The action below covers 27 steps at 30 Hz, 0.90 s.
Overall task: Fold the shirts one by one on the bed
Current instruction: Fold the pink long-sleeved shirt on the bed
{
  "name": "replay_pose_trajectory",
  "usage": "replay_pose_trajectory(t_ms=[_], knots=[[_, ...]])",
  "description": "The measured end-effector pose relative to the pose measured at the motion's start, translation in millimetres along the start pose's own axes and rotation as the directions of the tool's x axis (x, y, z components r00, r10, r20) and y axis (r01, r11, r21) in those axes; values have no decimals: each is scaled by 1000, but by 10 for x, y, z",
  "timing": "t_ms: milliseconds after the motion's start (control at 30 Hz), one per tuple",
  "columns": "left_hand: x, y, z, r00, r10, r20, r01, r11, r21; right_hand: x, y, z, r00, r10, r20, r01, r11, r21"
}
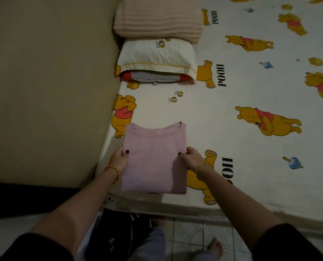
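A pink shirt [154,159] lies folded into a rectangle near the front left corner of the bed [251,147], its neckline facing away from me. My left hand [120,159] grips the shirt's left edge, thumb on top of the cloth. On the right edge my right hand [191,158] pinches the cloth the same way, thumb on top. Both hands hold the shirt at about its middle height.
A pillow [157,57] with a folded beige blanket [158,17] on top sits at the head of the bed by the tan wall [44,81]. Dark bags [119,234] and my feet are on the tiled floor [194,232] below the bed edge.
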<state>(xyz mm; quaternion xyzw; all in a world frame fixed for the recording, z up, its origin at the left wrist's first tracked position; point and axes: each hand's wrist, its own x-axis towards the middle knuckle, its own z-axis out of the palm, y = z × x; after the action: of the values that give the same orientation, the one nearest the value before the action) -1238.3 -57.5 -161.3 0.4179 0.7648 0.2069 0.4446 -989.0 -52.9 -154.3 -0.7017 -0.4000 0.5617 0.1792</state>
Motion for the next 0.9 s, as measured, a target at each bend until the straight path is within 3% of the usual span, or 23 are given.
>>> replay_pose_trajectory(t_ms=[300,400,567,700,900], knots=[[963,-91,-259,1000,-6,16,6,1000,-27,740,-302,515,992,-23,-124,13,997,-79],[1174,-211,-193,995,-70,69,70,998,-5,947,-185,637,991,55,-122,-63,996,-65],[1163,-622,-48,968,-240,76,237,971,41,1007,252,843,969,190,-157,-201,978,-59],[1028,-839,-10,963,-266,38,269,959,-91,913,400,885,966,178,-187,-192,980,-59],[963,-954,-99,956,-254,148,265,962,-63,866,473,837,980,125,-156,-141,985,-99]])
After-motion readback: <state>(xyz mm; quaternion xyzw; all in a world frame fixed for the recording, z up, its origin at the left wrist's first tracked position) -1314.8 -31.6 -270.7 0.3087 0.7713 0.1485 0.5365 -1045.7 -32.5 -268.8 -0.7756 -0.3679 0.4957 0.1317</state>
